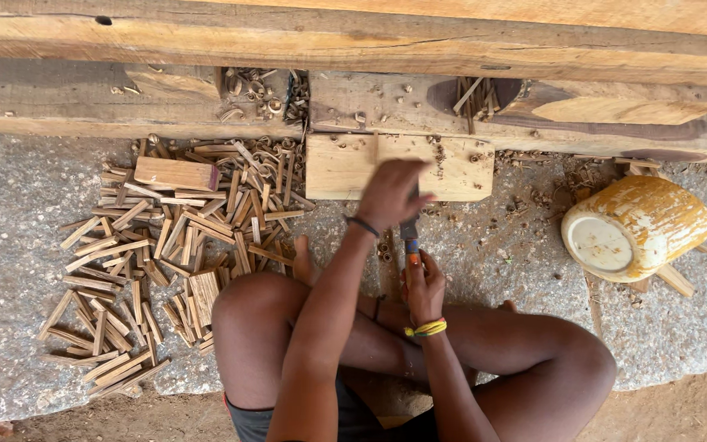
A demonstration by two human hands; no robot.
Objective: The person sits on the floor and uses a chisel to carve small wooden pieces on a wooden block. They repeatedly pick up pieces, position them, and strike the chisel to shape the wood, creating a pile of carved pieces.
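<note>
I sit cross-legged on a stone slab (26,213). My right hand (424,288), with yellow bands at the wrist, grips a slim tool (410,239) that has an orange and blue handle and a dark upper part; it stands roughly upright in front of my legs. My left hand (392,194), with a black band at the wrist, is blurred and curled just above the tool's top, over the near edge of a pale wooden board (337,168). Whether the left hand holds anything is unclear.
A heap of several thin wooden strips (149,245) with a small wood block (175,173) lies to my left. A yellow-stained round pot (636,227) lies on its side at the right. Heavy timber beams (353,45) run across the far side, with shavings scattered about.
</note>
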